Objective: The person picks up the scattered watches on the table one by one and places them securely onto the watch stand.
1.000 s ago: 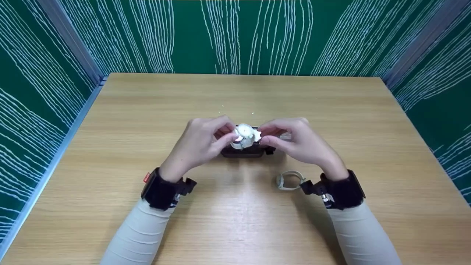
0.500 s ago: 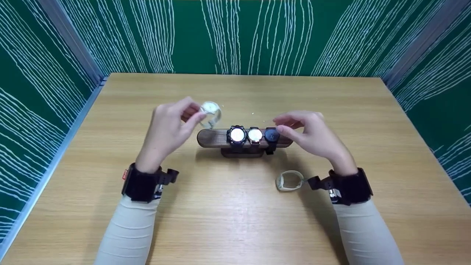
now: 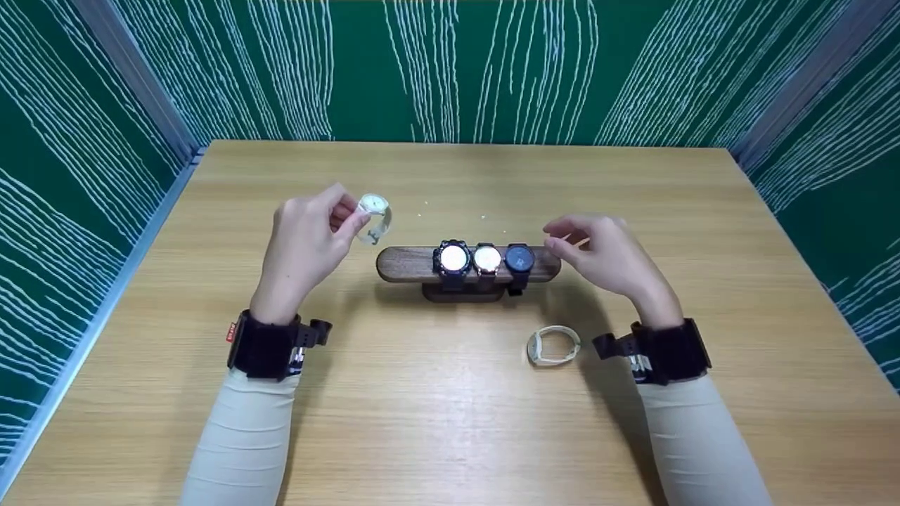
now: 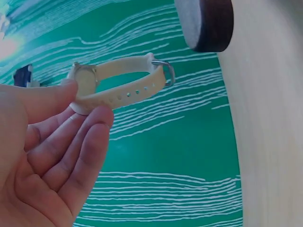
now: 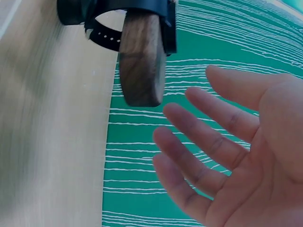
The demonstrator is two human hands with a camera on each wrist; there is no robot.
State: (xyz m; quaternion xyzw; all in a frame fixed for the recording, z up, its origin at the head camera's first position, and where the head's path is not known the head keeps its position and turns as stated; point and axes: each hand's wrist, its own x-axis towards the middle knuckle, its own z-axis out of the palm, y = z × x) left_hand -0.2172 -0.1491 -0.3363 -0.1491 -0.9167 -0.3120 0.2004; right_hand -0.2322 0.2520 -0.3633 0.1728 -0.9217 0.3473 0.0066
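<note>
My left hand (image 3: 309,235) pinches a white watch (image 3: 375,205) by its case, between thumb and fingers, beyond the left end of a dark wooden watch stand (image 3: 408,264). In the left wrist view the pale strap (image 4: 137,92) is buckled into a loop with a metal buckle. Beside the stand's right end, my right hand (image 3: 608,253) holds nothing; its fingers are spread and relaxed in the right wrist view. The stand's bar carries a black watch (image 3: 453,258), a watch with a light dial (image 3: 487,259) and a dark-faced watch (image 3: 519,258).
A second pale watch (image 3: 536,348) lies on its side on the wooden table (image 3: 450,422), in front of the stand and right of centre. Small white specks (image 3: 483,217) dot the table behind the stand. Green walls with white lines (image 3: 464,70) surround the table.
The white watch has gone left in my left hand, from over the stand to beyond its left end. My right hand has drawn away rightward, so the stand and its watches are uncovered.
</note>
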